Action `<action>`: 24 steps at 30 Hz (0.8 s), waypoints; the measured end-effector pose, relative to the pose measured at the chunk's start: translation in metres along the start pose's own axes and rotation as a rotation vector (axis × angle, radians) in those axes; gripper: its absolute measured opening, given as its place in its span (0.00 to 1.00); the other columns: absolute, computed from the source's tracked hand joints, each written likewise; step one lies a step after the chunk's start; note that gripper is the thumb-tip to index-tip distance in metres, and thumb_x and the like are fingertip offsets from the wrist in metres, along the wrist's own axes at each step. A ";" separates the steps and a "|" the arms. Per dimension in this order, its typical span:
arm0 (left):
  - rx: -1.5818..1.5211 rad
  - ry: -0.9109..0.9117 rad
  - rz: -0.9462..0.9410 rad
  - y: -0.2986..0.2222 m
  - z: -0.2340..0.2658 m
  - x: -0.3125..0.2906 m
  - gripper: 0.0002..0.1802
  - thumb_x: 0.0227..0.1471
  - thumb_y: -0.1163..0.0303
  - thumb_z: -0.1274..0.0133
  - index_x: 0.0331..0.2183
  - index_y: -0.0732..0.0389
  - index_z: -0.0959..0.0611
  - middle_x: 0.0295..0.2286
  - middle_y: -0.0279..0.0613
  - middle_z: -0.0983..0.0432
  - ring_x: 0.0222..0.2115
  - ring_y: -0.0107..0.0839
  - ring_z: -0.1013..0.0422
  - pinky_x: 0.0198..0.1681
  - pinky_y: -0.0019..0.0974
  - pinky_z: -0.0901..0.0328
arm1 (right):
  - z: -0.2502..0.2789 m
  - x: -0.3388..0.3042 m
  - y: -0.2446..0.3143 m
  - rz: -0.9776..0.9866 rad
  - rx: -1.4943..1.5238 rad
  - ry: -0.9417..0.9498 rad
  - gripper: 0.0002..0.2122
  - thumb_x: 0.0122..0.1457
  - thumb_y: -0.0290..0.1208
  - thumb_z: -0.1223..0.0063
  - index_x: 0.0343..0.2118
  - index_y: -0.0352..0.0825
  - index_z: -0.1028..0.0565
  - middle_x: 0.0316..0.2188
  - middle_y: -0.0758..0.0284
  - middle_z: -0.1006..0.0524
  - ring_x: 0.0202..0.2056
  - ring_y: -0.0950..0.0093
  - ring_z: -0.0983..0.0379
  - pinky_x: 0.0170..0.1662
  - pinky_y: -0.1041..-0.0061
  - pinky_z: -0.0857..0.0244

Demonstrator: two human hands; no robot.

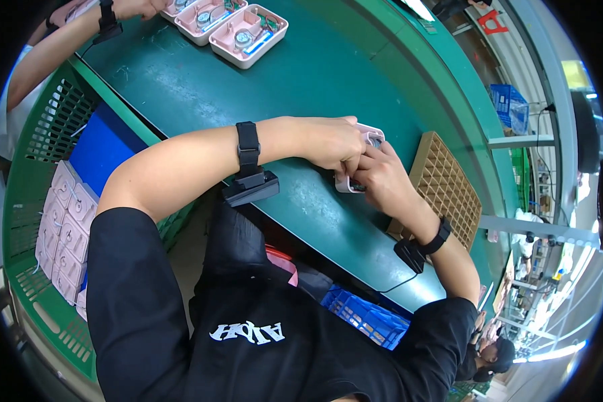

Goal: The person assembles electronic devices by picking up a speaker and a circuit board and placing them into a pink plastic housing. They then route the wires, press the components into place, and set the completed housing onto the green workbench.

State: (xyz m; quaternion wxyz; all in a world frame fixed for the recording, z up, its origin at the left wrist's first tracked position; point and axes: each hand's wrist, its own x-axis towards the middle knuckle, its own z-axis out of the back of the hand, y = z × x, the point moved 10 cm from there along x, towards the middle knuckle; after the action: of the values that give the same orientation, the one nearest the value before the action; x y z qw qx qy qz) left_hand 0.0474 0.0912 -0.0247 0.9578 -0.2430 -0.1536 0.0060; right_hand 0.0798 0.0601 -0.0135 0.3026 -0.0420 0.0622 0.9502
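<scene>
Near the edge of the dark-green, smooth tabletop [181, 100], one pale-pink, rounded-rectangular plastic shell [345, 183] sits between the wearer's two hands, open side up, parts inside mostly covered. Can't tell if it rests on the surface or is slightly raised.

Left hand [335, 144]: fingers curled together, clamped on the shell's left side. Right hand [385, 177]: fingers bunched, reaching in from the right; can't tell what they pinch, if anything.

To do this well, I'd say: brace the shell flat with the left, let the right do the fine work, press straight rather than sideways, mind any thin wires, and shift the knuckles so the interior can be seen.

Just right: tan, lattice-celled divider tray [424, 154]. Give the right forearm room there. Further off, upper left: pink open shells with round metallic parts [271, 51], near a co-worker's hand [137, 8].
</scene>
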 end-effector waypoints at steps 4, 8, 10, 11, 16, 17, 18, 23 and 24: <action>-0.005 -0.018 -0.035 -0.004 0.006 -0.001 0.07 0.47 0.61 0.32 0.30 0.50 0.08 0.24 0.33 0.23 0.33 0.34 0.24 0.43 0.45 0.40 | 0.000 -0.005 -0.001 -0.050 -0.053 -0.026 0.15 0.39 0.21 0.38 0.34 0.38 0.15 0.38 0.67 0.20 0.47 0.63 0.26 0.51 0.61 0.36; -0.100 -0.052 0.092 0.016 0.029 -0.004 0.06 0.47 0.62 0.32 0.28 0.53 0.10 0.26 0.37 0.22 0.35 0.38 0.24 0.41 0.49 0.35 | 0.017 -0.018 -0.004 -0.119 -0.032 -0.174 0.17 0.43 0.22 0.37 0.39 0.38 0.17 0.39 0.64 0.23 0.46 0.61 0.27 0.49 0.63 0.37; 0.008 -0.132 0.281 0.040 0.057 -0.010 0.09 0.46 0.62 0.32 0.27 0.56 0.13 0.29 0.42 0.22 0.38 0.44 0.24 0.40 0.52 0.31 | 0.039 -0.037 -0.011 -0.280 0.135 -0.378 0.17 0.46 0.25 0.35 0.43 0.40 0.18 0.41 0.63 0.25 0.48 0.61 0.27 0.49 0.62 0.37; 0.171 -0.200 0.391 0.048 0.073 -0.018 0.12 0.46 0.61 0.32 0.27 0.59 0.15 0.31 0.45 0.22 0.39 0.47 0.24 0.40 0.53 0.30 | 0.043 -0.044 -0.006 -0.318 0.106 -0.413 0.17 0.46 0.25 0.35 0.43 0.40 0.18 0.41 0.63 0.25 0.48 0.61 0.27 0.49 0.62 0.37; 0.919 -0.231 0.826 0.065 0.091 -0.051 0.28 0.43 0.52 0.27 0.39 0.61 0.18 0.39 0.51 0.20 0.44 0.47 0.22 0.45 0.53 0.29 | 0.015 -0.030 0.012 -0.207 -0.005 -0.350 0.18 0.49 0.37 0.29 0.45 0.45 0.18 0.48 0.63 0.27 0.53 0.60 0.31 0.52 0.54 0.39; 0.886 -0.078 0.952 0.080 0.080 -0.058 0.31 0.43 0.51 0.26 0.41 0.61 0.19 0.40 0.50 0.19 0.45 0.45 0.22 0.47 0.52 0.28 | 0.021 -0.027 -0.002 -0.239 -0.124 -0.419 0.18 0.49 0.36 0.29 0.45 0.45 0.18 0.48 0.63 0.27 0.53 0.60 0.31 0.52 0.54 0.38; 0.818 0.057 1.020 0.098 0.070 -0.063 0.33 0.43 0.50 0.26 0.43 0.61 0.19 0.41 0.51 0.19 0.47 0.47 0.23 0.48 0.52 0.28 | 0.030 -0.025 -0.019 -0.270 -0.245 -0.482 0.18 0.49 0.36 0.30 0.44 0.44 0.17 0.48 0.63 0.26 0.53 0.59 0.31 0.52 0.53 0.38; 0.656 0.292 1.092 0.129 0.046 -0.067 0.39 0.42 0.50 0.25 0.50 0.60 0.22 0.45 0.52 0.20 0.51 0.52 0.24 0.51 0.52 0.28 | 0.073 -0.084 -0.141 -0.716 -0.635 -0.776 0.10 0.49 0.33 0.34 0.36 0.40 0.16 0.47 0.60 0.25 0.54 0.57 0.31 0.52 0.50 0.37; 0.758 0.140 1.066 0.116 0.062 -0.063 0.39 0.41 0.52 0.24 0.50 0.60 0.22 0.46 0.53 0.22 0.51 0.52 0.24 0.51 0.52 0.28 | 0.076 -0.107 -0.157 -0.816 -0.537 -0.798 0.09 0.49 0.32 0.35 0.34 0.39 0.17 0.45 0.60 0.23 0.52 0.57 0.29 0.50 0.51 0.35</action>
State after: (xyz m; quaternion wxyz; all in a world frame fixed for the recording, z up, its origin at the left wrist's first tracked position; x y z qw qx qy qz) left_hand -0.0234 0.2173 -0.0453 0.8506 0.0684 0.0631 0.5176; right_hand 0.2542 0.1370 0.0598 0.6195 0.2210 -0.3173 0.6832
